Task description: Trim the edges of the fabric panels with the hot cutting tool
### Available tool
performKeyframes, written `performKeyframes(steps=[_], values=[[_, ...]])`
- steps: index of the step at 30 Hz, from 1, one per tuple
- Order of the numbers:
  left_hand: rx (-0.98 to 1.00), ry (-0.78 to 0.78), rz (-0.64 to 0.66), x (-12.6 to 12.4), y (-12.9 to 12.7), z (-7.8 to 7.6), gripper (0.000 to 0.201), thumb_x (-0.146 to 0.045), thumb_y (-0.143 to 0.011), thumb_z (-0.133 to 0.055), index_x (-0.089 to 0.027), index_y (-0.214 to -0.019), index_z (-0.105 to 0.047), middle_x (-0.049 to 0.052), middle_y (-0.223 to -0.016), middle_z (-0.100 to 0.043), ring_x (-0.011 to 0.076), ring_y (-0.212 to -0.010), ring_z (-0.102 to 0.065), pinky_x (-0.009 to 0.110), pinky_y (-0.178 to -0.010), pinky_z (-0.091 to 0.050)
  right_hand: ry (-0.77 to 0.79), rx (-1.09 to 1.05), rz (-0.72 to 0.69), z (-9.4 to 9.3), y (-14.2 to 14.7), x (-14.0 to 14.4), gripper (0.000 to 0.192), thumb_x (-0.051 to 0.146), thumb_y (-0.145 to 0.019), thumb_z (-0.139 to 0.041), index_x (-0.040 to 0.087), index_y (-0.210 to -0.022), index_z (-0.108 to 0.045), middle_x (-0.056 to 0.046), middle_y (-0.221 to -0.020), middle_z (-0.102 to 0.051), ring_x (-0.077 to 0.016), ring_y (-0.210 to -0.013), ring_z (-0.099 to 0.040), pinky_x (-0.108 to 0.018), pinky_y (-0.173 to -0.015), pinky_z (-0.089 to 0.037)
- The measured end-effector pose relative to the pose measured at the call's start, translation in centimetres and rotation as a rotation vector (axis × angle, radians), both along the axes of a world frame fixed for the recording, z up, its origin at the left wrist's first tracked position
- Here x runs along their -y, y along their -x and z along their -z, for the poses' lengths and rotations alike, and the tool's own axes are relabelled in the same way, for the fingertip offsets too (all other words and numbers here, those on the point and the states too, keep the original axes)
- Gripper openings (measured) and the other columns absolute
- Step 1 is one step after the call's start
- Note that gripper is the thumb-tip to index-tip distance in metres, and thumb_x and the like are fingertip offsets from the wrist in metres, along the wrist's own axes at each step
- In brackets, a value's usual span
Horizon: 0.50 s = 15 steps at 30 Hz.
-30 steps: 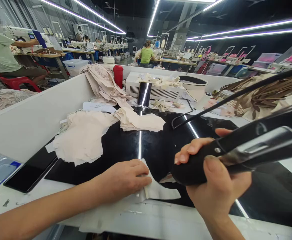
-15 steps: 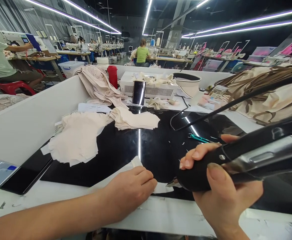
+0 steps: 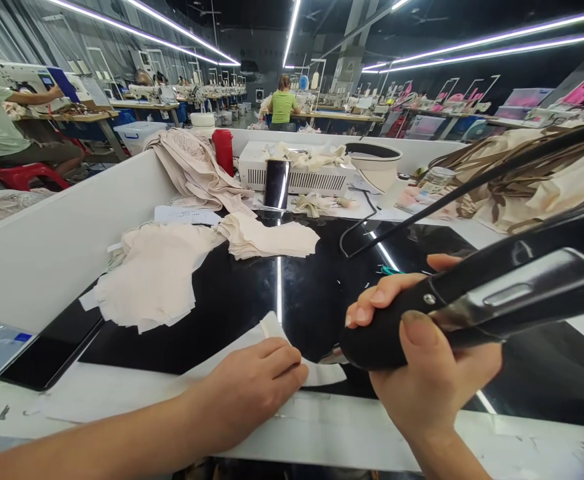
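- One glossy black table (image 3: 317, 293) is carrying everything, with a white wall (image 3: 57, 247) running along its left side.
- Piles of cream cut fabric (image 3: 157, 273) are lying on the table's left half, well apart from both hands.
- Farther back, a white machine box (image 3: 297, 177) is sitting near a red bottle (image 3: 223, 150).
- At the right, a long black tool (image 3: 477, 300) is reaching in, its dark tip hanging just above the near edge of the table.
- Holding that tool is the right hand (image 3: 432, 360), its fingers (image 3: 372, 303) curling tightly around the black grip.
- Beside the tip, the left hand (image 3: 252, 387) is lying flat, fingers pressing down on the pale fabric piece (image 3: 272, 330).
- A black phone (image 3: 47, 357) is lying at the table's near left corner.
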<state>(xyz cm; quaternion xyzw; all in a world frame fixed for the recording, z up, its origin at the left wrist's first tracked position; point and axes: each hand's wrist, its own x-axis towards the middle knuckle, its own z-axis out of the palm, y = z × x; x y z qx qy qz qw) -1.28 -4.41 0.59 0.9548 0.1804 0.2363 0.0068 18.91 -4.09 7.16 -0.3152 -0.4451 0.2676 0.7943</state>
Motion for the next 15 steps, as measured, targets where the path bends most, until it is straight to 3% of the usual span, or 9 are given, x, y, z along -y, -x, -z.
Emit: performKeyframes(steps=[8,15], values=[[0.012,0.031,-0.034,0.11,0.11,0.06,0.022,-0.002,-0.114,-0.050,-0.011,-0.128,-0.065,0.009,-0.108,-0.070,0.0227,-0.098,-0.067,0.033,-0.091,-0.064,0.022,0.051,0.000,0.57,0.77,-0.05,0.047,0.038,-0.091,-0.095,0.030,-0.129,-0.069,0.004,-0.081,-0.072,-0.0179,-0.056,-0.067,-0.034,-0.053,-0.059],[-0.008,0.033,-0.073,0.15,0.22,0.15,0.024,-0.003,-0.112,-0.052,-0.015,-0.129,-0.063,0.009,-0.110,-0.068,0.0230,-0.098,-0.067,0.034,-0.090,-0.064,0.010,0.010,-0.010,-0.01,0.83,-0.22,0.047,0.037,-0.088,-0.096,0.030,-0.125,-0.069,0.005,-0.079,-0.070,-0.0175,-0.055,-0.066,-0.034,-0.050,-0.059]])
